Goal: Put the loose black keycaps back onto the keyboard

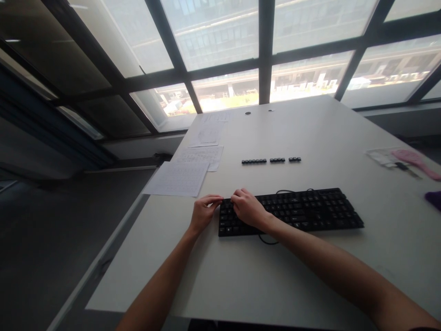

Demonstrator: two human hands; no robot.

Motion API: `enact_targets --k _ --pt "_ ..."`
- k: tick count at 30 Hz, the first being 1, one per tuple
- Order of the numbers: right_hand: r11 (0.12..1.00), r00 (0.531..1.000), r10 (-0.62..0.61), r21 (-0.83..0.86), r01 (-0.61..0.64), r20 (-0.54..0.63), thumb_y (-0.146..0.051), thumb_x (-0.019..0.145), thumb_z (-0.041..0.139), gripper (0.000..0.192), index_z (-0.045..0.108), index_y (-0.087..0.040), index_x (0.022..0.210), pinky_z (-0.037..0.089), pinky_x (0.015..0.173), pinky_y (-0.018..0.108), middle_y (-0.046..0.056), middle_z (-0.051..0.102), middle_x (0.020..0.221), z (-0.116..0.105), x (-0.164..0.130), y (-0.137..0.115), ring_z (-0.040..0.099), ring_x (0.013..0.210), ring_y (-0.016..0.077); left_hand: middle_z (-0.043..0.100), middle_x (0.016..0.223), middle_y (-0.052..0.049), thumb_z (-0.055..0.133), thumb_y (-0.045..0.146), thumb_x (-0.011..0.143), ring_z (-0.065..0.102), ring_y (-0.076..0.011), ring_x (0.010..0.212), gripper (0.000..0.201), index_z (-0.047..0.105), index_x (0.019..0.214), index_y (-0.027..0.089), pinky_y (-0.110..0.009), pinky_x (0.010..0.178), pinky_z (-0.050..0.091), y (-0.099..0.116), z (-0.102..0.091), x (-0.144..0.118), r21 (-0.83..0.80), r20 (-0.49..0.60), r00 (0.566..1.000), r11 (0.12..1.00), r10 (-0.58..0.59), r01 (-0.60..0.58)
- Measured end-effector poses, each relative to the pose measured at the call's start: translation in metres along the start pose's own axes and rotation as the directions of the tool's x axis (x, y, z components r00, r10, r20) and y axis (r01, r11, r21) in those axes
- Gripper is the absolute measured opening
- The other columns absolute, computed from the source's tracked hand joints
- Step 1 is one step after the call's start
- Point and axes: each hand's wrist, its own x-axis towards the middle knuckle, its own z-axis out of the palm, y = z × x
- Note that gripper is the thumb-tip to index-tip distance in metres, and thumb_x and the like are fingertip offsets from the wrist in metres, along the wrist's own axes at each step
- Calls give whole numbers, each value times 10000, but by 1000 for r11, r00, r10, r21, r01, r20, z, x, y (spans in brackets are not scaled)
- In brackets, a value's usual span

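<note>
While daylight falls through a slanted grid of windows [220,50], a black keyboard [292,211] is seen lying on a white table [310,276], near its middle and slightly angled, with its cable curling out from under the front edge. Both hands are gathered at the keyboard's left end. The left hand [204,213] is placed just off that end, its fingers curled inward and its fingertips brought against the upper left corner; whether anything is pinched between them cannot be told. The right hand [247,208] is laid over the leftmost keys, fingers bent down onto them, and its grip is likewise hidden by the back of the hand. Beyond the keyboard, well apart from it, a row of loose black keycaps [271,160] is set out in three short groups. Printed sheets of paper [179,178] are spread along the table's left edge, some overlapping. At the far right, a pink brush [416,162] is seen beside a clear packet [382,156], and a purple object [434,198] is cut off by the frame.
</note>
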Motion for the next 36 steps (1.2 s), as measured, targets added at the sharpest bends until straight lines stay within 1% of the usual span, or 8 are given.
enact_targets --k 6,11,16,19,22,26,32,36 --pt "1000 1000 1 -9 -1 0 -95 944 538 149 674 -151 920 426 912 328 111 645 995 1 0 0 526 987 232 788 962 -48 707 255 869 729 -207 912 119 811 911 217 -339 896 583 -1 2 1 13 1 1000 1000 1 -1" --pt "1000 1000 -9 -12 9 -7 -88 938 545 141 670 -149 916 429 911 319 108 646 996 0 0 0 528 989 230 782 978 -53 678 231 888 725 -203 919 133 808 913 217 -339 896 575 0 2 -1 55 7 998 997 61 -62" --pt "1000 1000 0 -3 0 -7 -99 947 541 144 669 -153 912 431 912 321 109 650 1001 0 0 0 534 991 229 766 1052 -59 594 157 906 705 -208 987 246 803 1003 242 -359 932 565 -6 -3 -3 162 118 982 972 149 -167" --pt "1000 1000 0 -6 0 -11 -95 943 540 147 670 -152 906 433 906 320 109 650 997 0 0 -1 537 985 228 758 1087 -54 554 117 891 694 -210 1028 319 796 1046 256 -372 964 558 -10 -4 -4 196 156 974 961 164 -194" --pt "1000 1000 4 3 -4 -10 -89 945 525 166 675 -148 907 435 900 314 109 658 990 -1 0 -1 543 972 225 750 1105 -58 506 104 895 691 -202 1057 345 790 1036 239 -364 985 555 -9 -3 -5 157 106 986 977 125 -141" --pt "998 999 43 45 -43 -1 -47 942 486 237 698 -149 966 439 893 298 100 672 1001 0 1 1 558 967 210 745 1055 -63 445 103 912 714 -176 937 363 767 1044 205 -320 865 600 -8 -2 -5 56 -20 998 997 59 -58" --pt "999 999 41 33 -41 20 -12 877 523 252 721 -156 938 447 905 296 106 678 1047 -3 -1 -4 566 977 214 738 1086 -61 460 39 838 683 -199 1052 410 796 970 234 -358 988 555 -11 -5 -5 191 59 985 966 163 -171" --pt "995 995 91 44 -90 -45 -77 933 516 252 717 -171 1052 443 930 316 104 692 1083 -25 1 7 582 1025 221 737 1129 -71 488 136 917 701 -197 1025 334 763 1087 221 -352 927 590 -9 -8 11 185 -1 992 975 129 -126"
